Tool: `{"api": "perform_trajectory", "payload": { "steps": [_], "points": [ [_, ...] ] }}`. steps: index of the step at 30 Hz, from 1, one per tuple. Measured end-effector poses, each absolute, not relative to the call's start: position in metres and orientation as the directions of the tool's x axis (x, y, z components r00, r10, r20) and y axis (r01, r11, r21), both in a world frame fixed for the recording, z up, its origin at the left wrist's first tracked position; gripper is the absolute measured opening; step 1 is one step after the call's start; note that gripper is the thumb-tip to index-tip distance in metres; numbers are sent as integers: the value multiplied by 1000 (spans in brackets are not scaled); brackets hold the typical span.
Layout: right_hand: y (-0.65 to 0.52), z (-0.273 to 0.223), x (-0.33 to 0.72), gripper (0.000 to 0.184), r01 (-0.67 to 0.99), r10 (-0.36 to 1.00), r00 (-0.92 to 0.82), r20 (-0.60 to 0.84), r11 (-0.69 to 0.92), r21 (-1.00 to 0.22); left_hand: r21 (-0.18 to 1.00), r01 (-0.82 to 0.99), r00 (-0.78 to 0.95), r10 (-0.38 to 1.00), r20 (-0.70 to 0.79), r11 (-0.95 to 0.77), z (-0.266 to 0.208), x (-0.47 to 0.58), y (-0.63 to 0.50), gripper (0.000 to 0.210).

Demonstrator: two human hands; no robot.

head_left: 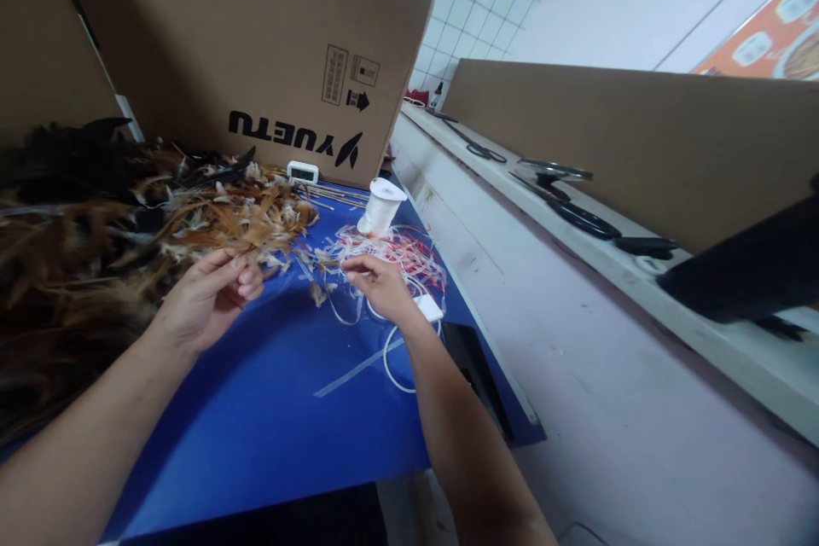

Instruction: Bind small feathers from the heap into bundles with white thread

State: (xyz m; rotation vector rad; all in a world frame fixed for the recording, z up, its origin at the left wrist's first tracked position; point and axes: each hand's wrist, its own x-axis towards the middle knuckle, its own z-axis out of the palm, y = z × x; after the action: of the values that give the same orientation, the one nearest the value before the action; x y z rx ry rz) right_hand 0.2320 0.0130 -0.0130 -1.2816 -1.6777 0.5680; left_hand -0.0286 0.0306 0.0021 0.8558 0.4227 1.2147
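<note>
In the head view, the left hand (214,299) curls thumb to forefinger beside the feather pile (159,213), likely because slight feathers suit fingertips; the right hand (382,288) does likewise before the white spool (382,206). It hides some tangled strips (419,260); whether either grips anything, I cannot tell.

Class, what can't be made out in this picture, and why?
All in the head view:
What, if anything, the left hand pinches: blends into the feathers behind.
What, if anything, the right hand pinches: too small.
Reading on the white display: too small.
Fine print on the cardboard box: too small.
Rest of the orange poster: cut off by the right edge.
</note>
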Motion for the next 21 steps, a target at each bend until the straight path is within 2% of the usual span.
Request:
{"api": "perform_trajectory", "payload": {
  "steps": [2, 5, 8, 11, 15, 19, 21],
  "points": [
    [12, -13, 231, 20, 610, 923, -96, 373, 351, -710, 764, -638, 319, 936, 147, 97, 2, -29, 30, 26],
    [10, -12, 235, 14, 832, 952, -40, 302, 199, -518, 766, -637, 308, 940, 145, 90, 2, -29, 30, 28],
    [8, -12, 239, 7, 892, 977, -37, 209, 126, -434, 776, -623, 314, 940, 130, 101, 3, -28, 30, 28],
    [6, -15, 234, 12, 900, 985, -68, 156, 128, -418, 779, -619, 316, 940, 126, 103, 3, -28, 29, 28],
    [7, -17, 226, 13, 894, 984, -61, 167, 128, -428, 776, -623, 315, 940, 133, 99, 2, -28, 29, 29],
    [9, -11, 233, 12, 850, 974, -23, 227, 139, -509, 776, -621, 330, 934, 133, 109, 2, -28, 30, 28],
    [10, -6, 239, 11, 763, 957, 25, 289, 168, -624, 776, -621, 337, 931, 137, 111, 2, -27, 30, 27]
  ]
}}
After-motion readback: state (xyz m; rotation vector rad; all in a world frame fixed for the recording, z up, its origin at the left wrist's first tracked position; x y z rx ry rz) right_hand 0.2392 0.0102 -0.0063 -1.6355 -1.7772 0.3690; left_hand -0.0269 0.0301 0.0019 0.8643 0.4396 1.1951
